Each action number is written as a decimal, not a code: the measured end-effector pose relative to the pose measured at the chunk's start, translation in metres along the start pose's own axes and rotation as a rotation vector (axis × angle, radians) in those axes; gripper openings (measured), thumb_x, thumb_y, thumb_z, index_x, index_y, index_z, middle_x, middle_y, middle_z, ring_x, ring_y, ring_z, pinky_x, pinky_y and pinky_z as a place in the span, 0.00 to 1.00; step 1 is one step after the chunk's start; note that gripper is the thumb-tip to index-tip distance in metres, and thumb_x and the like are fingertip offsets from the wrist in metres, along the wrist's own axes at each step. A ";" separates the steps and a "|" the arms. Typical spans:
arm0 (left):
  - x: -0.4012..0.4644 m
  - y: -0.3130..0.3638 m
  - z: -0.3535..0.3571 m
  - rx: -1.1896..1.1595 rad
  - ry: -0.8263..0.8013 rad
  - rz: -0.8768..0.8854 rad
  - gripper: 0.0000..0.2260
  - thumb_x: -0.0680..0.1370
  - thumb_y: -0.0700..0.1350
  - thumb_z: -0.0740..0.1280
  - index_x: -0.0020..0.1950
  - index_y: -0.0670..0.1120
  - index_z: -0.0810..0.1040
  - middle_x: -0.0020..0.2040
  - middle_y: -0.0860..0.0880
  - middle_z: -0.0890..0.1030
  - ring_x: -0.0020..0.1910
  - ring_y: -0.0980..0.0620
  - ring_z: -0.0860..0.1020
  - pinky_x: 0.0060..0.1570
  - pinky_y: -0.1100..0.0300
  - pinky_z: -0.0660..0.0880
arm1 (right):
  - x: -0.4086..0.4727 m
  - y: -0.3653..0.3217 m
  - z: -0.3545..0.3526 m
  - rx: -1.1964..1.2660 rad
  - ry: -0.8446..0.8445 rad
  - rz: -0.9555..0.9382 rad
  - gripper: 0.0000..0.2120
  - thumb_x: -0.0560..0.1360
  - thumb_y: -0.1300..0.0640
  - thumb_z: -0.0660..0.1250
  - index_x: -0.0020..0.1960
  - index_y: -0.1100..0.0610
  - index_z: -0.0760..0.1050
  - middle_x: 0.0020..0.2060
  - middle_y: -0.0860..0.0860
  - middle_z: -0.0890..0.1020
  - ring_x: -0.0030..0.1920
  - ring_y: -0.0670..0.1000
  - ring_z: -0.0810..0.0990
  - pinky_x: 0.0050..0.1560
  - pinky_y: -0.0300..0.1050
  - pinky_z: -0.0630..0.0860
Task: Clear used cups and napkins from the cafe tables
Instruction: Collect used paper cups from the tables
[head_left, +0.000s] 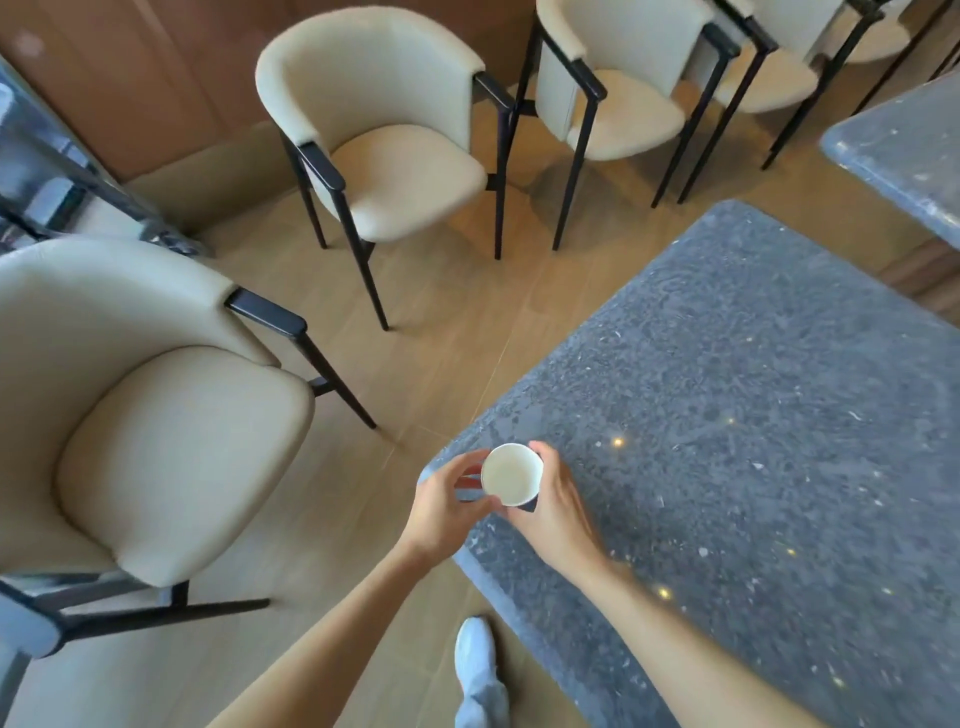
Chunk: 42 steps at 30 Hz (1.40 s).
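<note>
At the far left edge a dark glassy surface with a black frame (47, 171) shows only in part, blurred. Below it stands a cream upholstered armchair with black metal legs and armrests (156, 441), its padded seat facing the camera, on a light wooden plank floor (441, 322). Further back, a second cream armchair of the same make (395, 156) stands in front of a brown wood-panelled wall (130, 78), with more chairs of that kind (623, 98) in a row to its right. Low in the middle, the left hand (447, 512) has its grip curled round the left side of a white paper cup with a dark outer wall (511, 475), fingers and thumb wrapped on it. The cup is upright, its pale inside facing up, and it is held at the near left corner of the speckled grey stone worktop (753, 415); whether its base touches the stone cannot be told. The right hand (558, 506) grips the cup's right side, thumb at the rim's far edge. Below the forearms a white shoe and a light grey trouser leg (478, 670) stand on the floor just beside the worktop's edge. At upper right a second grey stone worktop (904, 150) shows one corner.
</note>
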<state>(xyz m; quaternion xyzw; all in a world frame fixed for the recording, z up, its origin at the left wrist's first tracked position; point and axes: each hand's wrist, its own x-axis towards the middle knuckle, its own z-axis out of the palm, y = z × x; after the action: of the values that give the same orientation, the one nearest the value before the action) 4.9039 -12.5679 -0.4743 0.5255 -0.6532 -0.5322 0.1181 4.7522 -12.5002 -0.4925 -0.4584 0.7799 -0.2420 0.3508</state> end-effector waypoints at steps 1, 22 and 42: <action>0.000 0.002 -0.002 0.013 -0.017 -0.008 0.27 0.74 0.38 0.78 0.72 0.46 0.77 0.57 0.53 0.83 0.53 0.61 0.81 0.49 0.77 0.72 | 0.000 0.000 -0.002 -0.004 -0.019 0.006 0.44 0.72 0.55 0.80 0.79 0.58 0.57 0.75 0.54 0.69 0.74 0.53 0.69 0.66 0.40 0.67; -0.121 0.270 0.124 -0.300 -0.415 0.387 0.08 0.85 0.43 0.63 0.60 0.47 0.81 0.57 0.48 0.84 0.56 0.52 0.81 0.59 0.54 0.79 | -0.196 -0.019 -0.243 0.958 0.767 0.045 0.15 0.81 0.69 0.61 0.66 0.61 0.76 0.61 0.59 0.82 0.61 0.55 0.81 0.62 0.55 0.78; -0.552 0.300 0.424 -0.175 -1.213 0.561 0.12 0.85 0.39 0.62 0.66 0.38 0.79 0.64 0.37 0.82 0.64 0.40 0.80 0.62 0.46 0.78 | -0.731 0.146 -0.273 1.023 1.781 0.230 0.14 0.83 0.66 0.60 0.67 0.65 0.75 0.64 0.61 0.81 0.65 0.62 0.80 0.63 0.56 0.78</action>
<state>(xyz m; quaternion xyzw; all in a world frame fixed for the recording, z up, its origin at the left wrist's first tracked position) 4.6653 -11.9125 -0.1771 -0.0675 -0.6702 -0.7332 -0.0937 4.7068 -11.7704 -0.1826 0.1683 0.5999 -0.7613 -0.1797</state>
